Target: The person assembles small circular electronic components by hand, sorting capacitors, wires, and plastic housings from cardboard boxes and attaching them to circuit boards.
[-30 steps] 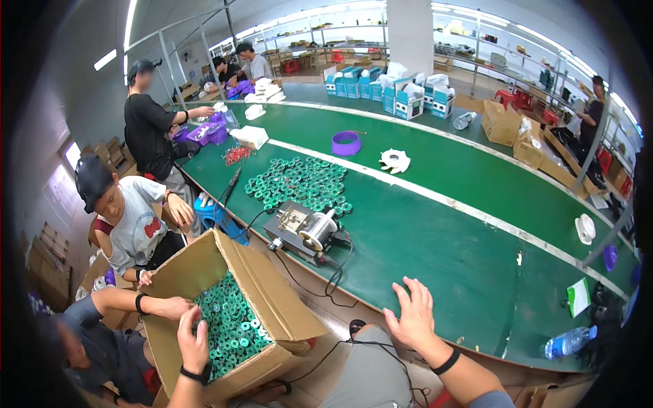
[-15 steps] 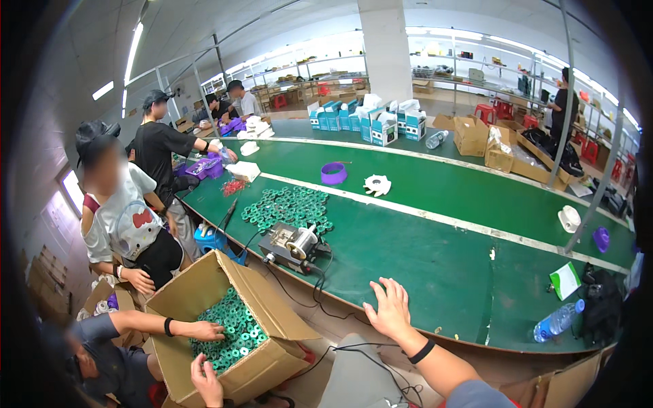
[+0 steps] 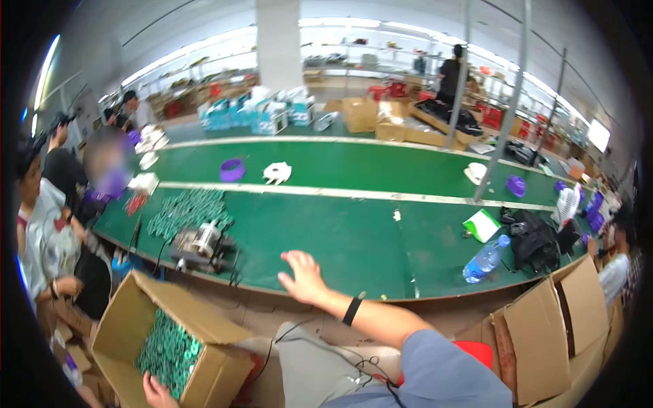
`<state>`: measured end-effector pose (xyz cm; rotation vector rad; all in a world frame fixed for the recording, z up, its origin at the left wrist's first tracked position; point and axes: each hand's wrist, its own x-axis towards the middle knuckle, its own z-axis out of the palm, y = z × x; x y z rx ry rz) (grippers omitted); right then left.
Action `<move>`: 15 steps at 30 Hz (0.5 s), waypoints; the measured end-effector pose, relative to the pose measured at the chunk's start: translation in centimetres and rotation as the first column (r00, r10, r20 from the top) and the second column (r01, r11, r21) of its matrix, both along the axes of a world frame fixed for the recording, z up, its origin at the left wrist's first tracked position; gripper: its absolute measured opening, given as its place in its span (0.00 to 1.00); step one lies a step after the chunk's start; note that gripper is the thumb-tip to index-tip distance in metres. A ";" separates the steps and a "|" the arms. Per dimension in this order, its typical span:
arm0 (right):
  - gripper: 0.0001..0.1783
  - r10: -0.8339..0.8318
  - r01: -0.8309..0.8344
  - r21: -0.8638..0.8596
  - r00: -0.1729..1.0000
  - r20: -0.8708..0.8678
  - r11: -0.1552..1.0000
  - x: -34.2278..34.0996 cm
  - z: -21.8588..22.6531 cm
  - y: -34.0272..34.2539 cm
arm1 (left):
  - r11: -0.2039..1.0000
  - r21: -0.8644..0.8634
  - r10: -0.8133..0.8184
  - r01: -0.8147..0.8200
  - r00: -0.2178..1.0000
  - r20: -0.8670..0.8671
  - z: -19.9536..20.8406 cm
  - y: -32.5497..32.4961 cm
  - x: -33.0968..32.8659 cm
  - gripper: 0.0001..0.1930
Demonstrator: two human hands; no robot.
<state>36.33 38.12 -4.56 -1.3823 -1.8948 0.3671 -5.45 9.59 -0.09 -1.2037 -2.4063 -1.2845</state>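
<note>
My right hand (image 3: 304, 277) hangs over the front part of the green work table (image 3: 320, 238), fingers apart and nothing in it. A black band circles that wrist. At the lower left my left hand (image 3: 158, 392) is at the near side of a cardboard box (image 3: 194, 309). Only part of it shows, slightly blurred, its fingers stretched out with nothing visible in them. Many small green rings (image 3: 166, 353) fill the bottom of the box, close to those fingers. A motor-like machine with a metal spool (image 3: 204, 241) stands on the table edge, left of my right hand.
A heap of green rings (image 3: 190, 212) lies behind the machine. Further back are a purple ring (image 3: 232, 170) and a white fan wheel (image 3: 277, 173). A water bottle (image 3: 487, 260) and black bag (image 3: 534, 238) lie at right. Cables (image 3: 326, 347) cross my lap; people stand at left.
The view has swung to the right. The co-worker's hand that was in the box no longer shows there. My right hand remains spread over the table; my left remains by the box.
</note>
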 end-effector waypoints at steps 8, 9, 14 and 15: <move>0.26 0.197 -0.030 0.447 0.923 -0.331 0.894 -7.2 12.8 12.4 | 0.979 0.204 -0.072 0.012 0.955 0.289 -4.3 0.1 -3.4 0.15; 0.25 0.183 0.020 0.467 0.904 -0.386 0.884 -8.0 14.0 14.1 | 0.980 0.197 -0.060 0.001 0.955 0.291 -3.9 -0.5 -3.1 0.15; 0.24 0.220 0.054 0.432 0.800 -0.558 0.900 -5.5 20.1 17.0 | 0.973 0.232 0.021 -0.016 1.000 -0.016 -5.3 -0.6 -3.2 0.13; 0.22 0.219 0.072 0.503 0.841 -0.495 0.862 -5.2 20.6 15.9 | 0.975 0.219 0.034 -0.040 0.999 0.030 -5.3 -0.6 -3.0 0.13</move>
